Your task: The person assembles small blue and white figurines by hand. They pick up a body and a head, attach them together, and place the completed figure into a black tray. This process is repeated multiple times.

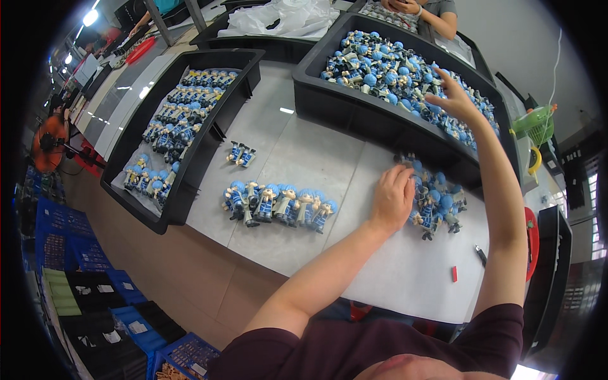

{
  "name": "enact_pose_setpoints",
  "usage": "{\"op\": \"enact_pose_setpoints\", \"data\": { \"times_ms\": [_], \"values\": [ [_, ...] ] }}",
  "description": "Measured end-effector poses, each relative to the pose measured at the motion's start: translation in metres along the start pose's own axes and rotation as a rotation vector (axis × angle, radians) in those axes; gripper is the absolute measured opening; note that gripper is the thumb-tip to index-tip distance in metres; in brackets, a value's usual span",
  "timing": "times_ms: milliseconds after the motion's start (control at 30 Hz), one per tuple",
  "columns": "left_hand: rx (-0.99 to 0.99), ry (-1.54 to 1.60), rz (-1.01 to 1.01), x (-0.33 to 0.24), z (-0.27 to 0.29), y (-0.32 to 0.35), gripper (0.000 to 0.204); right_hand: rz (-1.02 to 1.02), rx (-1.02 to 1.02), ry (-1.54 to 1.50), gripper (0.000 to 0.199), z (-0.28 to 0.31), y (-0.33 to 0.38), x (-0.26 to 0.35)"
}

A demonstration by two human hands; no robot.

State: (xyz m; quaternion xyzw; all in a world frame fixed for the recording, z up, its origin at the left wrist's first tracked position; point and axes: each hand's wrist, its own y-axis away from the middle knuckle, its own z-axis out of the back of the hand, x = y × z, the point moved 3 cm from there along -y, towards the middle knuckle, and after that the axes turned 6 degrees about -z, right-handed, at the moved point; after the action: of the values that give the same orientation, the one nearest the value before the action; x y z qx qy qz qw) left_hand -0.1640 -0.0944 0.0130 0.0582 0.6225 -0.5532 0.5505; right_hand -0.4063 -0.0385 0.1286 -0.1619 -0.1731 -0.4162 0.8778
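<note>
My left hand (394, 196) rests on the table at the left edge of a loose pile of blue-haired figurines (441, 199). Its fingers are bent and close together, their tips against the pile; what they grip, if anything, is hidden. Over a large black bin (380, 114) heaped with similar figurines (380, 69), my right hand (455, 100) is raised with thumb and fingers apart and nothing between them. A row of several figurines (278, 204) lies side by side in the middle of the table. Behind it are a few more small figurines (240, 154), lying down.
On the left, a long black tray (209, 142) holds figurines in rows. A red piece (454, 273) and a dark cutter-like tool (481, 255) lie near the right edge. White plastic sheeting (275, 18) fills a bin behind. Another person's hands (405, 6) show at the back.
</note>
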Motion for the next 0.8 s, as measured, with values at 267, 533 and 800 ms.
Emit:
{"op": "enact_pose_setpoints", "data": {
  "times_ms": [267, 533, 800],
  "values": [
    [0.027, -0.007, -0.016, 0.000, 0.002, 0.000, 0.022, 0.393, 0.103, 0.246, 0.079, -0.069, -0.058, 0.107],
    [0.017, 0.021, -0.009, -0.003, 0.004, -0.001, 0.022, 0.195, -0.019, 0.017, 0.042, -0.054, -0.064, 0.102],
    [0.016, 0.001, 0.007, -0.003, 0.003, -0.002, 0.021, -0.130, 0.180, -0.865, 0.042, -0.029, -0.027, 0.085]
  ]
}}
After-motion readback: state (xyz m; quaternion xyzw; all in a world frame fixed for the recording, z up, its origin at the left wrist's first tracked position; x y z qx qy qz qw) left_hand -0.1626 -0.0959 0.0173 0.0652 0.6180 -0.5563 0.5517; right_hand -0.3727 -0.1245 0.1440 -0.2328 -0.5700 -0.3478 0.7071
